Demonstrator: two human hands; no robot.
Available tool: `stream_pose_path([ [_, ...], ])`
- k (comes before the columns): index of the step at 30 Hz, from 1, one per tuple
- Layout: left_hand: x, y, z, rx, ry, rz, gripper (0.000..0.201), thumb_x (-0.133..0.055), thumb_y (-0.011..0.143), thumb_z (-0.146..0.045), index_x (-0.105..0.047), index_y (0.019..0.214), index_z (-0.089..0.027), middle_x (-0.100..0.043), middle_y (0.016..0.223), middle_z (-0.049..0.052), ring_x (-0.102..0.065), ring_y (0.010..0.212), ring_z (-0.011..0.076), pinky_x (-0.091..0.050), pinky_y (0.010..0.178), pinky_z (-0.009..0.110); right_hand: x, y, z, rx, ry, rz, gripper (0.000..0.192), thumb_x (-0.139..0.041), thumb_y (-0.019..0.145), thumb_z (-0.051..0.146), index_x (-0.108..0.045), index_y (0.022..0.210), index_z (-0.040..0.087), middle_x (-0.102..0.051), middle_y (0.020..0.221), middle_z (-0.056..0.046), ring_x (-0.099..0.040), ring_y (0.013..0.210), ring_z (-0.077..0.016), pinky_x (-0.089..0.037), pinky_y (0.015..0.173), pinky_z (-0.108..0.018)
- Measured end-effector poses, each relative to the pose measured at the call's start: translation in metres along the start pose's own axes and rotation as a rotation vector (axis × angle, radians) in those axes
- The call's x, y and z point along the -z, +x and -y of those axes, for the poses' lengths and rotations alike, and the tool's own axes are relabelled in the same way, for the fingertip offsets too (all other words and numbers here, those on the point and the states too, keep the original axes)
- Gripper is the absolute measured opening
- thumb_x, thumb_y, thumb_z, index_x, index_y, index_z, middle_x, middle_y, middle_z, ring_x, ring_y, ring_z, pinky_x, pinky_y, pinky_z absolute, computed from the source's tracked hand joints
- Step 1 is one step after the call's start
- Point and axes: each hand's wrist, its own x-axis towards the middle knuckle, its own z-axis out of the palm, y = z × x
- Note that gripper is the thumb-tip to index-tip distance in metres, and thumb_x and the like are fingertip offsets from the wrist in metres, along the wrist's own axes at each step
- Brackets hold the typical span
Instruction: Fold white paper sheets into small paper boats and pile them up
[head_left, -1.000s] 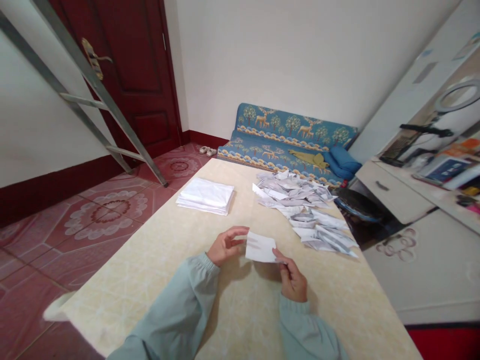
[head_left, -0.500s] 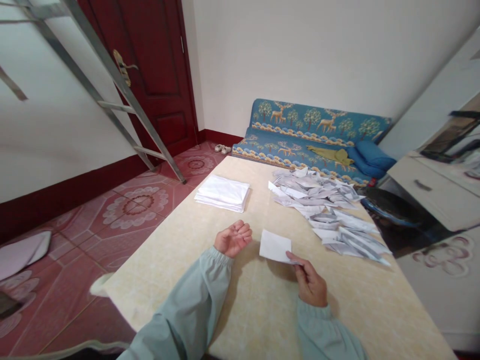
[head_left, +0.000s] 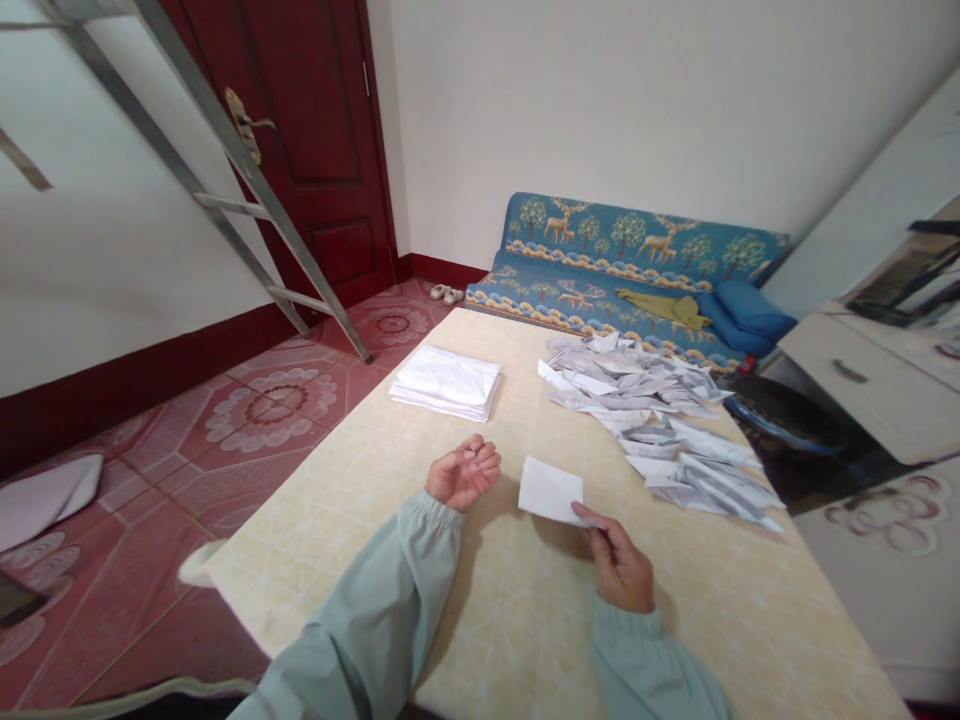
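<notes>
My right hand [head_left: 622, 562] pinches a small rectangle of white paper [head_left: 551, 488] by its near right corner, thumb on top. The paper is tilted and held just above the table. To its left, my left hand [head_left: 463, 473] is turned palm up with the fingers curled in and the thumb against them; nothing shows in it. Beyond that hand lies a flat stack of white paper sheets [head_left: 445, 382]. A loose heap of folded, creased papers [head_left: 630, 375] spreads over the far right of the table, some with grey markings.
The table [head_left: 345, 510] has a pale yellow patterned cover. Behind it stands a blue sofa [head_left: 540, 270] with a deer pattern. A metal ladder [head_left: 281, 240] leans at the left near a dark red door [head_left: 330, 130]. A white cabinet [head_left: 877, 380] is at the right.
The left fingers have curled in slightly more. The right hand and its paper are almost unmoved. The camera view has shifted a little.
</notes>
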Motion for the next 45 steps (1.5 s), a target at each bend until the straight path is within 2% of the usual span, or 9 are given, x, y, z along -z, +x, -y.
stream_pose_path([
  [4, 0.01, 0.005, 0.009, -0.124, 0.519, -0.013, 0.03, -0.063, 0.061, -0.012, -0.054, 0.089, -0.018, -0.046, 0.073, -0.001, -0.047, 0.069, 0.0109, -0.035, 0.056, 0.02, 0.002, 0.0, 0.0, -0.026, 0.007, -0.037, 0.029, -0.043, 0.086, 0.035, -0.064, 0.103, 0.024, -0.068, 0.106, -0.002, -0.063, 0.098, -0.0176, -0.049, 0.082, -0.025],
  [9, 0.013, 0.008, 0.03, -0.248, 1.397, 0.16, 0.058, -0.059, 0.058, -0.004, -0.058, 0.114, -0.021, -0.054, 0.107, 0.006, -0.052, 0.092, 0.0186, -0.042, 0.07, 0.024, 0.003, 0.0, 0.003, -0.038, 0.043, -0.067, 0.027, -0.044, 0.087, 0.034, -0.064, 0.102, 0.023, -0.068, 0.106, -0.004, -0.063, 0.099, -0.0183, -0.049, 0.085, -0.028],
  [16, 0.001, 0.004, 0.043, -0.191, 1.987, 0.018, 0.044, -0.056, 0.073, -0.017, -0.061, 0.114, -0.032, -0.061, 0.089, 0.003, -0.06, 0.075, 0.0167, -0.045, 0.066, 0.025, 0.001, 0.001, 0.006, 0.016, 0.078, -0.099, 0.024, -0.043, 0.087, 0.031, -0.064, 0.096, 0.023, -0.069, 0.104, -0.005, -0.064, 0.098, -0.0187, -0.05, 0.085, -0.03],
  [19, 0.004, 0.005, 0.048, -0.138, 1.853, -0.003, 0.042, -0.057, 0.073, -0.018, -0.063, 0.113, -0.03, -0.067, 0.08, 0.002, -0.062, 0.071, 0.0178, -0.048, 0.064, 0.026, 0.0, 0.001, 0.005, 0.024, 0.092, -0.105, 0.022, -0.044, 0.087, 0.029, -0.064, 0.095, 0.023, -0.069, 0.103, -0.005, -0.064, 0.098, -0.0188, -0.05, 0.086, -0.03],
  [23, 0.011, 0.01, 0.06, -0.074, 1.37, -0.01, 0.032, -0.058, 0.073, -0.022, -0.069, 0.103, -0.018, -0.071, 0.09, 0.008, -0.065, 0.067, 0.0188, -0.05, 0.053, 0.025, -0.004, 0.002, 0.0, 0.076, 0.173, -0.092, 0.02, -0.046, 0.085, 0.027, -0.062, 0.095, 0.023, -0.067, 0.107, -0.007, -0.061, 0.102, -0.02, -0.049, 0.086, -0.033],
  [26, 0.011, 0.014, 0.064, -0.1, 1.196, -0.011, 0.025, -0.063, 0.07, -0.02, -0.072, 0.092, -0.016, -0.072, 0.09, 0.009, -0.067, 0.075, 0.0215, -0.054, 0.063, 0.03, -0.006, 0.007, -0.005, 0.091, 0.191, -0.089, 0.025, -0.055, 0.077, 0.027, -0.063, 0.1, 0.023, -0.059, 0.115, -0.01, -0.057, 0.105, -0.0227, -0.053, 0.072, -0.03],
  [30, 0.005, 0.016, 0.061, -0.15, 1.138, -0.026, 0.022, -0.069, 0.066, -0.021, -0.074, 0.088, -0.018, -0.072, 0.091, 0.008, -0.066, 0.087, 0.0233, -0.052, 0.081, 0.034, -0.007, 0.021, -0.007, 0.071, 0.129, -0.08, 0.035, -0.054, 0.072, 0.015, -0.067, 0.102, 0.026, -0.053, 0.106, -0.008, -0.057, 0.09, -0.0197, -0.051, 0.065, -0.029],
  [40, -0.012, 0.055, 0.045, -0.048, 1.048, 0.08, 0.038, -0.078, 0.058, -0.027, -0.071, 0.092, -0.011, -0.071, 0.095, 0.013, -0.065, 0.084, 0.0253, -0.05, 0.077, 0.035, -0.018, 0.074, 0.003, 0.088, 0.358, -0.019, 0.03, -0.056, 0.069, 0.008, -0.069, 0.091, 0.023, -0.057, 0.104, -0.007, -0.056, 0.098, -0.021, -0.045, 0.081, -0.032],
  [45, -0.01, 0.077, 0.053, -0.256, 1.112, 0.013, 0.022, -0.074, 0.061, -0.023, -0.073, 0.082, -0.015, -0.068, 0.096, 0.011, -0.064, 0.088, 0.0233, -0.05, 0.075, 0.031, -0.021, 0.089, -0.003, 0.127, 0.345, -0.067, 0.029, -0.058, 0.068, 0.007, -0.07, 0.088, 0.025, -0.06, 0.105, -0.007, -0.056, 0.101, -0.0212, -0.044, 0.086, -0.034],
])
